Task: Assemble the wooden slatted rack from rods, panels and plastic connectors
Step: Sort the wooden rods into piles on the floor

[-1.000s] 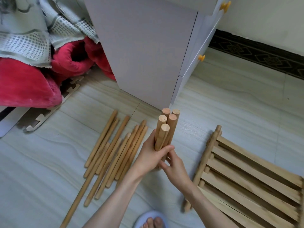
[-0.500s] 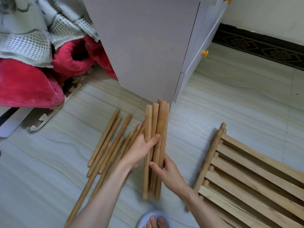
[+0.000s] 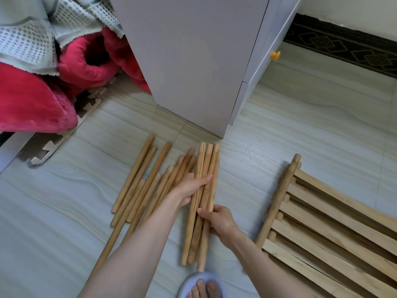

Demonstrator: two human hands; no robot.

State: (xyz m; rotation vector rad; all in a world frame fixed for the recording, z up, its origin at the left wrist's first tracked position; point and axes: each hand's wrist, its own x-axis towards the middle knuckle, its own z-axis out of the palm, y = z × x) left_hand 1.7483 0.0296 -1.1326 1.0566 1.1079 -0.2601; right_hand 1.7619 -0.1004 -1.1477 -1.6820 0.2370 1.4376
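Several short rods (image 3: 203,203), a bundle of about five, are now lying nearly flat and pointing toward twelve o'clock, where a second ago I was standing them upright on end to square their tips. I am lowering them to the floor (image 3: 300,134) just to the three o'clock side of the loose rods (image 3: 148,186) already spread out there. My left hand (image 3: 190,188) is wrapping the bundle near its middle, fingers curling over the top of it, while my right hand (image 3: 219,221) is pinching the same bundle lower down from the three o'clock side, thumb across the rods. Whether the bundle's near ends are already touching the floor I cannot tell; they are reaching almost to my foot (image 3: 204,289) at six o'clock. The slatted panels (image 3: 326,224) are sitting stacked at four o'clock, well apart from the rods, and the white cabinet (image 3: 189,61) is standing at twelve o'clock. No plastic connectors are showing anywhere. To my mind this means I am still sorting rods by length, and no joining has begun.
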